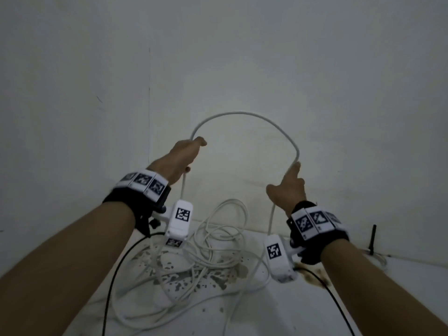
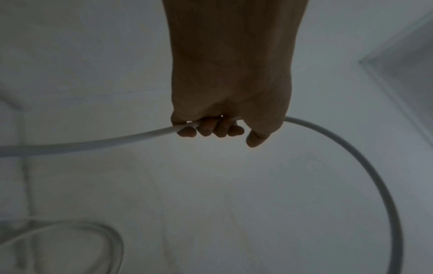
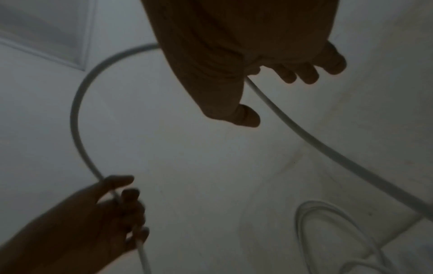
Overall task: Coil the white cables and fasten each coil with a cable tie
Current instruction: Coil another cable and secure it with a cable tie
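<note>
A white cable arches up between my two raised hands, in front of the wall. My left hand grips its left leg, fingers curled round it, thumb beside. My right hand holds the right leg, index finger lying along the cable; in the right wrist view the cable runs out from under its curled fingers, thumb apart. Both legs drop to a loose tangle of white cables on the table below. No cable tie is plainly visible in either hand.
The white table top is stained with dark flecks under the tangle. A short black stick-like thing stands at the table's back right, by the wall. Black leads hang from the wrist cameras. A white wall stands close behind.
</note>
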Available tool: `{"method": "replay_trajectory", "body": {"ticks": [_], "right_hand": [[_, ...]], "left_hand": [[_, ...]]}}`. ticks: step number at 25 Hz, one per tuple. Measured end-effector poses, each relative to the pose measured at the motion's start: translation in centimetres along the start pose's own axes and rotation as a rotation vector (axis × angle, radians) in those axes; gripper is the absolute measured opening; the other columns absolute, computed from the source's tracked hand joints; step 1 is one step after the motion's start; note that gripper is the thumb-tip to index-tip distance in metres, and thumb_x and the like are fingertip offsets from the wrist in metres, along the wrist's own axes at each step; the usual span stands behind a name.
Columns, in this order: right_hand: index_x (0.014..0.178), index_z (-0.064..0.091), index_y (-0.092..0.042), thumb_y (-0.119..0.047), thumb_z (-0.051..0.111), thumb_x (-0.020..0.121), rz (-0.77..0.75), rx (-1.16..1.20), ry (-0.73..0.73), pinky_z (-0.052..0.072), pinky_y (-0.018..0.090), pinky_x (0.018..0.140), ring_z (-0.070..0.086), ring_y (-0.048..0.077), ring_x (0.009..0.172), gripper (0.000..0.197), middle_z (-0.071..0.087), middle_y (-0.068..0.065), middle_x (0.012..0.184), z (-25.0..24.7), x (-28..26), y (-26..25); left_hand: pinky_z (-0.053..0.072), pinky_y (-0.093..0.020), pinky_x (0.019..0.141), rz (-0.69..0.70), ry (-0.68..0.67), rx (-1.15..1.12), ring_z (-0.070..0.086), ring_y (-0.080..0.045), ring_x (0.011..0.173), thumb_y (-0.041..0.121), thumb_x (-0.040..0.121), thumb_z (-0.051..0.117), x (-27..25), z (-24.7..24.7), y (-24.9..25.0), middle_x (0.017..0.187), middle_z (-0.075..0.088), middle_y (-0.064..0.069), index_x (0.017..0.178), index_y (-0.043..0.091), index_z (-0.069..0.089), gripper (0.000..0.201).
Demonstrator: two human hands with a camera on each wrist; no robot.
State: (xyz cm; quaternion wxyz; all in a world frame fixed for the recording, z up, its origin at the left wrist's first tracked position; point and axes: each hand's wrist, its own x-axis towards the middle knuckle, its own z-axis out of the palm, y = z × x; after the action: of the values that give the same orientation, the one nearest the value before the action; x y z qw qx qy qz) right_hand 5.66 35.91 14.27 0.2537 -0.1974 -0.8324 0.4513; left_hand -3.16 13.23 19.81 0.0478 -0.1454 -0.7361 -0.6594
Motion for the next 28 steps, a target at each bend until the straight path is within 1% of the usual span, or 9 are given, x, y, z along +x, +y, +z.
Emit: {"method": "replay_trajectory", "body": {"ticks": [5, 8, 10, 15, 19, 22, 24, 26, 28], "right_hand": [[0.155, -0.021, -0.024, -0.028, 0.069, 0.089, -0.139, 0.21, 0.179, 0.024, 0.048, 0.12, 0.014, 0.033, 0.151, 0.112, -0.002, 0.02, 0.164, -0.9, -2.1, -3.5], [0.154, 0.027, -0.021, -0.037, 0.064, 0.093, -0.343, 0.141, 0.175, 0.04, 0.032, 0.106, 0.046, 0.024, 0.134, 0.073, 0.044, 0.013, 0.149, -1.9, -3.3, -5.5], [0.122, 0.063, -0.02, -0.036, 0.06, 0.096, -0.555, -0.022, 0.086, 0.048, 0.03, 0.081, 0.066, 0.021, 0.099, 0.031, 0.071, 0.009, 0.111, -2.3, -4.1, -6.0], [0.092, 0.075, -0.023, -0.028, 0.071, 0.091, -0.506, -0.081, -0.59, 0.057, 0.034, 0.062, 0.063, 0.019, 0.06, 0.006, 0.066, 0.01, 0.068, -2.8, -6.6, -5.2], [0.071, 0.057, -0.015, -0.031, 0.065, 0.094, -0.333, 0.443, -0.428, 0.025, 0.023, 0.044, 0.026, 0.012, 0.038, 0.029, 0.031, -0.006, 0.045, -3.9, -5.3, -5.2], [0.105, 0.057, -0.007, -0.043, 0.065, 0.091, 0.012, 0.494, -0.003, 0.038, 0.027, 0.049, 0.043, 0.018, 0.053, 0.039, 0.05, 0.004, 0.069, -5.4, -0.7, -3.2], [0.15, 0.022, -0.008, -0.042, 0.069, 0.088, 0.125, 0.011, 0.103, 0.051, 0.048, 0.088, 0.053, 0.036, 0.111, 0.085, 0.048, 0.022, 0.133, -6.0, 1.0, -0.1], [0.157, -0.01, -0.024, -0.037, 0.073, 0.085, -0.012, -0.454, 0.093, 0.028, 0.054, 0.114, 0.019, 0.039, 0.145, 0.111, 0.013, 0.023, 0.159, -5.6, 0.9, 2.2], [0.157, -0.003, -0.033, -0.032, 0.074, 0.083, -0.317, -0.581, -0.15, 0.023, 0.049, 0.119, 0.015, 0.03, 0.149, 0.107, 0.017, 0.014, 0.161, -4.2, -0.2, 2.7]], "left_hand": [[0.052, -0.038, 0.084, 0.013, -0.14, -0.555, 0.045, -0.015, 0.061, 0.045, 0.099, 0.047, -0.5, 1.8, 3.1, 0.062, 0.04, 0.003, 0.075, 0.021, 0.046, 0.034], [0.051, -0.053, 0.093, -0.061, -0.196, -0.891, 0.055, -0.022, 0.066, 0.054, 0.1, 0.038, -1.1, 2.3, 2.5, 0.067, 0.047, -0.004, 0.082, 0.016, 0.046, 0.042], [0.051, -0.057, 0.09, -0.115, -0.268, -0.831, 0.059, -0.027, 0.07, 0.059, 0.1, 0.028, -1.6, 3.2, 2.1, 0.073, 0.051, -0.009, 0.091, 0.014, 0.048, 0.049], [0.032, -0.021, 0.048, -0.279, -0.442, -0.596, 0.038, -0.015, 0.045, 0.049, 0.101, 0.031, -3.0, 5.3, 1.3, 0.059, 0.044, -0.004, 0.095, 0.014, 0.041, 0.037], [0.014, -0.017, 0.038, -0.278, -0.698, 0.089, 0.023, -0.008, 0.038, 0.039, 0.1, 0.041, -5.0, 6.9, -1.0, 0.058, 0.037, 0.003, 0.095, 0.016, 0.043, 0.023], [0.02, -0.02, 0.038, -0.298, -0.803, 0.524, 0.025, -0.011, 0.044, 0.044, 0.1, 0.04, -6.3, 7.2, -2.4, 0.063, 0.035, 0.003, 0.105, 0.014, 0.049, 0.032], [0.018, -0.022, 0.041, -0.264, -0.847, 0.622, 0.022, -0.012, 0.048, 0.046, 0.1, 0.036, -6.3, 7.1, -2.8, 0.064, 0.031, 0.003, 0.099, 0.013, 0.052, 0.037], [0.019, -0.024, 0.045, -0.125, -0.76, 0.652, 0.024, -0.012, 0.05, 0.037, 0.1, 0.036, -5.7, 6.9, -2.7, 0.065, 0.033, 0.002, 0.094, 0.011, 0.059, 0.035], [0.021, -0.024, 0.046, 0.002, -0.613, 0.607, 0.027, -0.013, 0.052, 0.032, 0.098, 0.038, -5.0, 6.9, -2.3, 0.064, 0.037, 0.002, 0.088, 0.01, 0.066, 0.037]]}}
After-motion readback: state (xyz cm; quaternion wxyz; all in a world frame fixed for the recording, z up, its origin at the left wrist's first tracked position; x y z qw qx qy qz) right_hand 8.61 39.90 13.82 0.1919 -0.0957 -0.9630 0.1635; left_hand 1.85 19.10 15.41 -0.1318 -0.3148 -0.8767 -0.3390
